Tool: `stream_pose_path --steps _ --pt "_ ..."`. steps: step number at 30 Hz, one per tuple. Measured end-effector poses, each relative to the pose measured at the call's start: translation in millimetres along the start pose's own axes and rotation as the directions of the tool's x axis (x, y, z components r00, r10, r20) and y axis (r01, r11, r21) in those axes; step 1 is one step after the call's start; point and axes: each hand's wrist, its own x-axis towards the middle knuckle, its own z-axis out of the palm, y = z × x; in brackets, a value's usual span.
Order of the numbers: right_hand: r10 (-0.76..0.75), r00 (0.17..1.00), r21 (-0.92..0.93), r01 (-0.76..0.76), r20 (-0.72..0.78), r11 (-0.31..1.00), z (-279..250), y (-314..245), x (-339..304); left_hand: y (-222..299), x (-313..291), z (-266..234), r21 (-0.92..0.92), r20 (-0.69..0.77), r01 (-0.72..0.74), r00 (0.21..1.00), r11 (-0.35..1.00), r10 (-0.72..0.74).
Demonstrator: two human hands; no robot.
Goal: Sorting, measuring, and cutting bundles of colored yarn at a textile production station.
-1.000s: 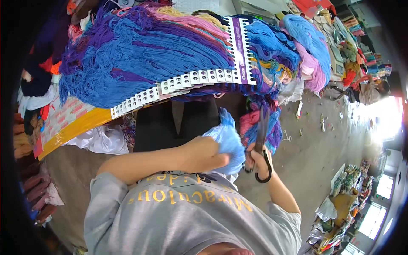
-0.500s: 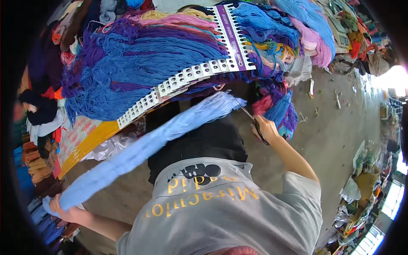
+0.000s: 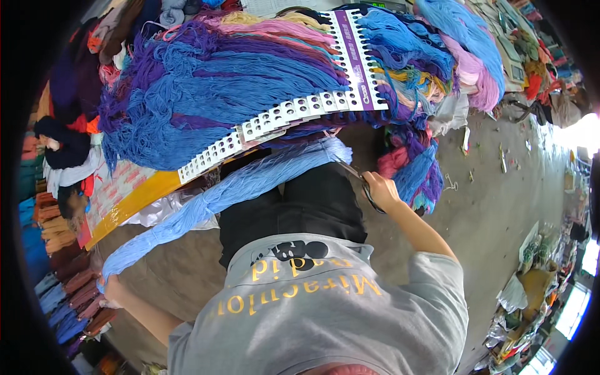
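Note:
A long, light blue skein of thread (image 3: 231,191) stretches slantwise across my lap, below the table's edge. My left hand (image 3: 111,291) is closed round its lower left end. At the other end, near the table, the threads bunch into a thick, loose tip. My right hand (image 3: 381,190) grips a pair of dark-handled scissors (image 3: 373,199), whose blades point up and left at that tip. Whether the blades touch the thread I cannot tell.
On the table (image 3: 134,209) lie blue and purple threads (image 3: 237,87) threaded through white punched cards (image 3: 300,107) and a purple-striped card (image 3: 357,59). Multicoloured skeins (image 3: 412,165) hang off its right side. Folded skeins (image 3: 69,294) are stacked at the left; scraps litter the floor (image 3: 481,181).
The light blue skein has gone from taut to slightly sagging, with a bend in its middle. My left hand has moved slightly right and up; the scissors have shifted slightly left and down.

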Motion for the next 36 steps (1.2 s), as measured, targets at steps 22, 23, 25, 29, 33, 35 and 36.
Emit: stream_pose_path --steps 22,23,25,29,33,35,36 --pt "0.637 0.747 0.955 -0.004 -0.193 0.295 -43.3 -12.9 -43.0 44.0 35.0 317.3 -0.42 -0.258 0.51 0.726 0.75 -0.638" --pt "0.493 0.791 0.716 -0.102 -0.363 0.69 -42.8 -20.4 -39.9 32.2 41.1 306.1 -0.49 -0.203 0.489 0.741 0.722 -0.64" --pt "0.335 0.918 0.372 -0.241 -0.213 0.897 -29.5 -19.4 -41.5 9.8 44.0 294.9 -0.572 -0.148 0.462 0.754 0.678 -0.64" --pt "-0.262 0.965 0.062 0.262 -0.019 0.963 -42.1 -78.0 -11.2 15.7 29.5 302.3 -0.718 -0.126 0.379 0.754 0.584 -0.645" --pt "-0.354 0.921 0.034 0.353 0.161 0.935 -39.3 -88.8 -2.5 26.0 25.8 308.1 -0.729 -0.124 0.383 0.742 0.567 -0.659" --pt "-0.352 0.912 -0.002 0.36 0.21 0.933 -36.8 -91.1 -0.3 26.7 26.5 308.0 -0.733 -0.15 0.352 0.751 0.582 -0.643" --pt "-0.356 0.91 -0.003 0.365 0.214 0.931 -35.7 -91.2 1.0 28.2 26.2 308.8 -0.734 -0.155 0.349 0.749 0.582 -0.644"
